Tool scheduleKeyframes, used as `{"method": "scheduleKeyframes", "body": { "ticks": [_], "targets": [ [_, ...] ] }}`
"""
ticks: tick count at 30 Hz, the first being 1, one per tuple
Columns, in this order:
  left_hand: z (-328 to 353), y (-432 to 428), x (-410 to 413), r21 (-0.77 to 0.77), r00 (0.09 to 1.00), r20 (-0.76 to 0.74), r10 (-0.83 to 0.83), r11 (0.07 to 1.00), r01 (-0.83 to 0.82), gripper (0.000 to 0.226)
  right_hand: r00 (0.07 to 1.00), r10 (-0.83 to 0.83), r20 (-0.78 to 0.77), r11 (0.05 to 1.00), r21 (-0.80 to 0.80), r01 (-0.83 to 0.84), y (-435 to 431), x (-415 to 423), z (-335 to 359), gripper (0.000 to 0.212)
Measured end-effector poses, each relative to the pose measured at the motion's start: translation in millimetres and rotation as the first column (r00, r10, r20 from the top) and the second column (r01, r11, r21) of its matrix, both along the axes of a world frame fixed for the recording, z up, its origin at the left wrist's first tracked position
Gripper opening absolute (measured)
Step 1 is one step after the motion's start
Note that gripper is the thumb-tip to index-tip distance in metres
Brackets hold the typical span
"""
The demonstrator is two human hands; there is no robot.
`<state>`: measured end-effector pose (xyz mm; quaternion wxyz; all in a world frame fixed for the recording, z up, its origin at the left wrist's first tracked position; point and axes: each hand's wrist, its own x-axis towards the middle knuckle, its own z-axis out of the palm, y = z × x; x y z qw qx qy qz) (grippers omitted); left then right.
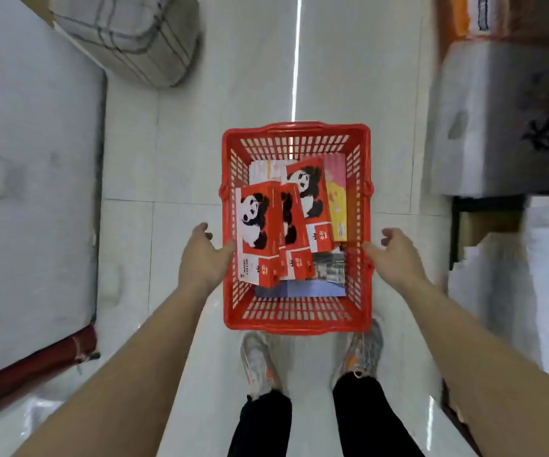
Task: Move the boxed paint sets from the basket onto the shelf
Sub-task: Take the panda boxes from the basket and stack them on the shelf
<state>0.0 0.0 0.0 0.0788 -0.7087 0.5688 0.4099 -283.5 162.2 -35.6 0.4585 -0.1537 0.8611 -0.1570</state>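
A red plastic basket (296, 326) stands on the pale tiled floor just ahead of my feet. Inside lie three red boxed paint sets with a panda picture: one at the left (255, 225), one in the middle (291, 222) and one further back (309, 192). Under them are a yellow-and-pink box (337, 199) and a blue box (299, 288). My left hand (202, 255) is at the basket's left side with its thumb against the rim and its fingers spread. My right hand (398, 255) mirrors it at the right side. Neither hand holds a box.
A white shelf surface (29, 192) runs along the left, with a red roll (35, 364) lying at its lower edge. A wrapped bundle (128, 37) sits at the top left. White wrapped packages (497, 120) are stacked on the right. My shoes (258, 361) stand right behind the basket.
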Motion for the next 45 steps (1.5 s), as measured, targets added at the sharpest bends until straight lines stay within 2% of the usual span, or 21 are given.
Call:
{"method": "scheduleKeyframes", "body": {
  "ticks": [2,4,6,7,9,11,14,18,23,25,28,32,38,41,45],
  "targets": [
    [-40,-6,-1,-0.008,0.996,-0.029,0.087,0.996,-0.088,0.081,1.000,0.010,-0.030,1.000,-0.025,-0.010,-4,-6,-37,0.069],
    [-71,-11,-1,0.003,0.986,-0.058,0.157,0.988,-0.157,0.075,0.997,0.057,-0.052,0.995,-0.083,-0.061,-7,-10,-67,0.045],
    [-97,-10,-1,0.006,0.981,-0.089,0.174,0.985,-0.175,0.060,0.990,0.099,-0.100,0.981,-0.156,-0.113,-10,-11,-89,0.019],
    [-108,-10,0,-0.008,0.982,-0.110,0.152,0.988,-0.154,0.046,0.988,0.107,-0.108,0.972,-0.197,-0.127,-9,-12,-97,0.013],
    [-121,-8,-1,-0.047,0.986,-0.130,0.105,0.993,-0.111,0.025,0.992,0.097,-0.080,0.964,-0.241,-0.113,-7,-10,-106,0.020],
    [-127,-6,0,-0.114,0.990,-0.126,0.065,0.990,-0.080,0.015,0.996,0.059,-0.071,0.965,-0.250,-0.075,-5,-8,-111,0.024],
    [-124,-3,0,-0.166,0.993,-0.102,0.053,0.984,-0.069,0.011,0.997,-0.018,-0.081,0.964,-0.266,-0.004,-5,-2,-107,0.015],
    [-95,9,-5,-0.133,0.985,-0.150,0.082,0.986,-0.102,0.013,0.997,-0.053,-0.058,0.966,-0.257,0.036,2,1,-79,0.009],
    [-8,19,-7,-0.096,0.985,-0.152,0.076,0.991,-0.091,0.011,0.996,-0.037,-0.081,0.965,-0.264,0.015,17,-4,5,0.010],
    [47,18,-12,-0.083,0.986,-0.156,0.066,0.993,-0.080,0.012,0.997,-0.016,-0.079,0.967,-0.253,-0.005,19,-10,59,0.015],
    [155,18,-25,-0.090,0.987,-0.155,0.053,0.994,-0.068,0.014,0.997,0.019,-0.073,0.972,-0.231,-0.036,22,-24,160,0.026],
    [309,10,-40,-0.141,0.989,-0.145,0.025,0.989,-0.046,0.022,0.994,0.054,-0.097,0.951,-0.299,-0.081,18,-44,306,0.032],
    [497,-1,-61,-0.267,0.982,-0.182,-0.041,0.964,-0.009,0.020,0.983,0.061,-0.175,0.906,-0.404,-0.128,-3,-83,492,0.025],
    [561,-21,-76,-0.359,0.975,-0.207,-0.079,0.933,-0.001,0.013,0.970,0.076,-0.230,0.880,-0.443,-0.174,-28,-103,558,0.018],
    [603,-63,-100,-0.390,0.967,-0.250,-0.039,0.919,-0.064,0.020,0.952,0.116,-0.283,0.849,-0.470,-0.243,-87,-129,614,0.020]
  ]
}}
